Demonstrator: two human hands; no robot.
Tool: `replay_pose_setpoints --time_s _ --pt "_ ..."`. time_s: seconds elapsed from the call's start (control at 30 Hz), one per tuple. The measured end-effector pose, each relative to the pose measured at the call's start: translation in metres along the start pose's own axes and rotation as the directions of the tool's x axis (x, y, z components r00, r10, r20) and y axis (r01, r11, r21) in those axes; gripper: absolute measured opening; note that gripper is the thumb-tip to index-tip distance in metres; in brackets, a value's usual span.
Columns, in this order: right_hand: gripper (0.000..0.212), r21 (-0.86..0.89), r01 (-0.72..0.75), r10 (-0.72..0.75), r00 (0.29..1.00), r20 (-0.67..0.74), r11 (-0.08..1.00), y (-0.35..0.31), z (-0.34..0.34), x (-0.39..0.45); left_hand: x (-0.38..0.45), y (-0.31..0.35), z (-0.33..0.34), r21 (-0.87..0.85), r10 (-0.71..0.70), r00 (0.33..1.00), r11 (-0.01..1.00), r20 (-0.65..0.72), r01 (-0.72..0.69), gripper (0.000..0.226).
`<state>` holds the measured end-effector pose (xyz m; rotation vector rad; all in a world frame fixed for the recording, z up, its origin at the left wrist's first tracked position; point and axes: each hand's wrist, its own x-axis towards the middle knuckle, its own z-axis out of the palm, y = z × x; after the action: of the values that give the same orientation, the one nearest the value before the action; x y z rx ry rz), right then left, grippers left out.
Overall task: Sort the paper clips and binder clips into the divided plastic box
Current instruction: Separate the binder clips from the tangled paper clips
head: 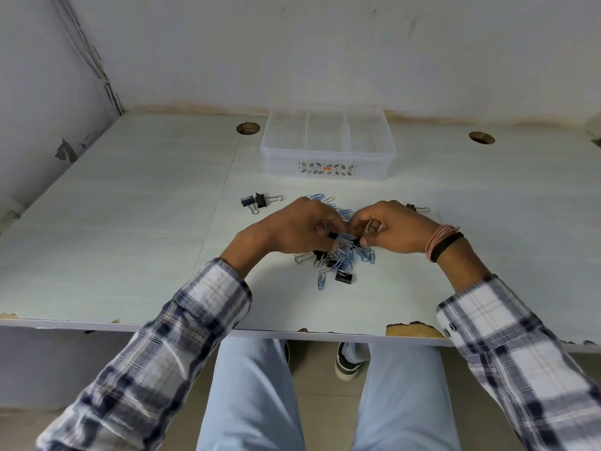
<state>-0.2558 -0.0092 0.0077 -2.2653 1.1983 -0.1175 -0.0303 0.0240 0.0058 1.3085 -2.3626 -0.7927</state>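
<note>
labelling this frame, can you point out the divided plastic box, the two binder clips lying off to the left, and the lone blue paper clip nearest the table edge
divided plastic box point(328, 169): head view, front wall.
two binder clips point(258, 201): head view, black body of the right-hand one.
lone blue paper clip point(322, 282): head view, middle of its wire loop.

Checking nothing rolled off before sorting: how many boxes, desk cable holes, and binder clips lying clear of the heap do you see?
Divided plastic box: 1
Cable holes in the desk: 2
Binder clips clear of the heap of clips: 3 (two left, one right)
Total: 6
The heap itself is too tangled to count.
</note>
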Motion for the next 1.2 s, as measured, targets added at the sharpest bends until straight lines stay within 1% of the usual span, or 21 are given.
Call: replay_pose_setpoints --time_s 0.07,0.17,0.3,0.33,0.47,0.53,0.63,0.73,0.8,0.83,0.87,0.9,0.93,0.97,1.0,1.03,1.07,1.1,1.13,1.17,1.2 --pt "0.034 -0.004 0.020 -0.020 0.999 0.051 1.000 -0.002 0.001 -0.002 -0.003 -0.003 -0.004 -0.085 -0.010 0.998 0.996 -0.062 0.004 0.023" --pt "0.040 -0.018 0.039 -0.037 0.995 0.095 0.999 -0.006 0.002 -0.003 -0.006 -0.008 -0.006 -0.252 -0.090 0.984 0.967 -0.156 0.049 0.022" --pt "0.038 0.059 0.023 -0.027 0.997 0.067 0.998 -0.006 0.007 -0.003 -0.012 -0.006 -0.006 -0.396 -0.212 0.954 0.911 -0.210 0.115 0.021" --pt "0.037 0.071 0.020 -0.024 0.998 0.055 0.997 -0.006 0.009 -0.003 -0.013 -0.005 -0.007 -0.454 -0.247 0.945 0.882 -0.214 0.128 0.021" --pt "0.030 0.098 0.017 -0.017 1.000 0.005 0.995 -0.004 0.013 -0.004 -0.020 0.000 -0.008 -0.737 -0.347 0.926 0.664 -0.149 0.130 0.025" --pt "0.029 0.098 0.024 -0.022 1.000 -0.017 0.995 -0.004 0.014 -0.006 -0.022 0.000 -0.008 -0.825 -0.381 0.919 0.548 -0.101 0.136 0.025" --pt "0.030 0.114 0.030 -0.021 0.996 -0.083 0.993 -0.005 0.012 -0.006 -0.024 0.001 -0.005 -0.901 -0.415 0.909 0.407 -0.034 0.151 0.021" --pt "0.028 0.145 0.054 -0.021 0.976 -0.217 0.988 -0.005 0.010 -0.004 -0.026 0.002 -0.003 -0.954 -0.413 0.910 0.262 0.026 0.147 0.023" --pt "0.025 0.187 0.105 -0.032 0.933 -0.357 0.977 -0.005 0.012 -0.002 -0.027 0.001 -0.004 -0.973 -0.416 0.908 0.183 0.053 0.140 0.026" --pt "0.023 0.237 0.138 -0.027 0.907 -0.420 0.962 -0.004 0.013 0.000 -0.028 0.000 -0.004 -0.977 -0.420 0.906 0.163 0.061 0.141 0.027" --pt "0.023 0.334 0.174 0.001 0.885 -0.465 0.926 -0.004 0.014 0.001 -0.028 -0.001 -0.004 -0.976 -0.425 0.903 0.163 0.063 0.145 0.027" --pt "0.022 0.483 0.211 0.055 0.876 -0.479 0.850 -0.005 0.016 0.002 -0.028 -0.001 -0.004 -0.968 -0.435 0.899 0.195 0.057 0.155 0.026" --pt "0.022 0.653 0.249 0.119 0.877 -0.466 0.716 -0.007 0.018 0.002 -0.028 -0.001 -0.004 -0.948 -0.446 0.894 0.266 0.039 0.174 0.023" --pt "0.021 0.787 0.280 0.178 0.881 -0.438 0.550 -0.010 0.021 0.003 -0.029 -0.001 -0.003 -0.907 -0.459 0.888 0.370 0.008 0.199 0.019" --pt "0.020 0.869 0.302 0.224 0.885 -0.408 0.392 -0.012 0.023 0.004 -0.029 -0.001 -0.002 -0.845 -0.467 0.884 0.485 -0.031 0.226 0.016" --pt "0.020 0.909 0.314 0.261 0.886 -0.385 0.275 -0.013 0.025 0.004 -0.030 -0.001 0.000 -0.773 -0.467 0.881 0.585 -0.071 0.247 0.015" --pt "0.020 0.927 0.319 0.290 0.884 -0.366 0.197 -0.011 0.026 0.005 -0.030 0.000 0.002 -0.711 -0.460 0.882 0.654 -0.102 0.259 0.015" --pt "0.020 0.933 0.322 0.310 0.881 -0.358 0.163 -0.010 0.027 0.006 -0.031 0.000 0.004 -0.671 -0.451 0.884 0.693 -0.120 0.263 0.016" --pt "0.021 0.928 0.324 0.325 0.871 -0.368 0.183 -0.009 0.028 0.007 -0.032 0.001 0.005 -0.654 -0.441 0.889 0.711 -0.126 0.260 0.016" --pt "0.022 0.909 0.322 0.338 0.852 -0.401 0.266 -0.007 0.030 0.008 -0.032 0.001 0.006 -0.647 -0.432 0.893 0.719 -0.129 0.254 0.014" --pt "0.022 0.864 0.312 0.342 0.823 -0.454 0.395 -0.006 0.031 0.008 -0.032 0.002 0.006 -0.643 -0.422 0.897 0.725 -0.133 0.246 0.012"
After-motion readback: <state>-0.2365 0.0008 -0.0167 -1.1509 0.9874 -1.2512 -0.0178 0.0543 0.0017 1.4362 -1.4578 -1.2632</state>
